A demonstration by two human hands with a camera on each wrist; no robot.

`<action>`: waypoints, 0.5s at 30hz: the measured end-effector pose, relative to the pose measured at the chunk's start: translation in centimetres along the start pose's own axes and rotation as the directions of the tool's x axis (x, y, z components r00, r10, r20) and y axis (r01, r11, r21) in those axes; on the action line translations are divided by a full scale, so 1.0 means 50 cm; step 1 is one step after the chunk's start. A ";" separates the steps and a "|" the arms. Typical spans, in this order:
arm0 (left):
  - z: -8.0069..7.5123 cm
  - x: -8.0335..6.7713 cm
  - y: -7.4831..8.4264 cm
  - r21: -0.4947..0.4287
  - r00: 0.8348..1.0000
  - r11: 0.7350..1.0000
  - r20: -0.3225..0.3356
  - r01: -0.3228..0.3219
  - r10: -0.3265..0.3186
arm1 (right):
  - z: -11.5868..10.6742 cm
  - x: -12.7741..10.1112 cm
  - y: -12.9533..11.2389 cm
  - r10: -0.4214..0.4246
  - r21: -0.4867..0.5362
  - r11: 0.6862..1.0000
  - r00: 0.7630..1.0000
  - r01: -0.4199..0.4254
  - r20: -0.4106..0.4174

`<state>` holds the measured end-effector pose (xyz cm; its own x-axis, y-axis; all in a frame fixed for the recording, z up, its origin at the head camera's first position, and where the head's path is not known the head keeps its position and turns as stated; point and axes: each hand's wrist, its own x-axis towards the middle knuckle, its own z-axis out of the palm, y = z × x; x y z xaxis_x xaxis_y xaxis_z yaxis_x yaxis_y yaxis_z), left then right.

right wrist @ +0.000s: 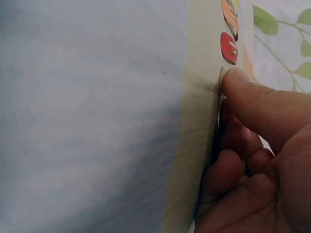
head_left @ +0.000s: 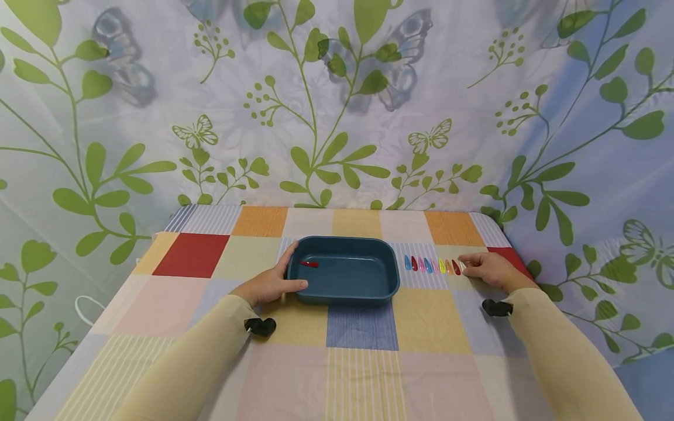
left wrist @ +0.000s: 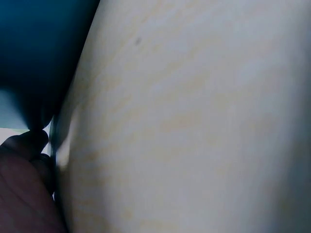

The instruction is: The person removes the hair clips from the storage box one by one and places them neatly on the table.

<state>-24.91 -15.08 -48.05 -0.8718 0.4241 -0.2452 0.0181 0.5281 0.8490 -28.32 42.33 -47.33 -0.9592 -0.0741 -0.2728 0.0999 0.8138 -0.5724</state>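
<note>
A dark blue plastic basin (head_left: 347, 299) stands on the table, with a red hair clip (head_left: 309, 264) lying inside near its left wall. My left hand (head_left: 271, 285) holds the basin's left end, thumb over the near-left corner and fingers along the left rim. Right of the basin, several colourful snap hair clips (head_left: 428, 265) are lined up in a row. At the row's right end, my right hand (head_left: 489, 269) pinches a whitish hair clip (right wrist: 223, 75) between thumb and fingers, low at the cloth. Beside it lies a red hair clip (right wrist: 228, 47). Most of the whitish clip is hidden by the thumb.
A patchwork-checked cloth (head_left: 363, 374) covers the table. Behind and at both sides hangs a curtain (head_left: 226, 88) with green leaves and butterflies. A white cable loop (head_left: 86, 310) shows beyond the table's left edge.
</note>
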 end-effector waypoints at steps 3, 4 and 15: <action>-0.002 -0.001 0.001 -0.008 1.000 1.000 0.002 -0.005 0.005 | 0.001 0.001 0.000 -0.012 -0.001 1.000 1.000 0.012 -0.004; -0.002 -0.001 0.001 -0.012 1.000 1.000 0.004 -0.005 0.005 | 0.001 0.001 0.000 -0.012 -0.003 1.000 1.000 0.012 -0.006; -0.003 0.000 0.001 0.006 1.000 1.000 0.003 -0.012 0.012 | 0.003 0.001 0.001 -0.010 -0.023 1.000 1.000 0.009 -0.007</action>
<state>-24.96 -15.15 -47.94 -0.8701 0.4326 -0.2361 0.0317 0.5272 0.8492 -28.32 42.27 -47.45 -0.9619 -0.0780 -0.2621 0.0849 0.8260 -0.5573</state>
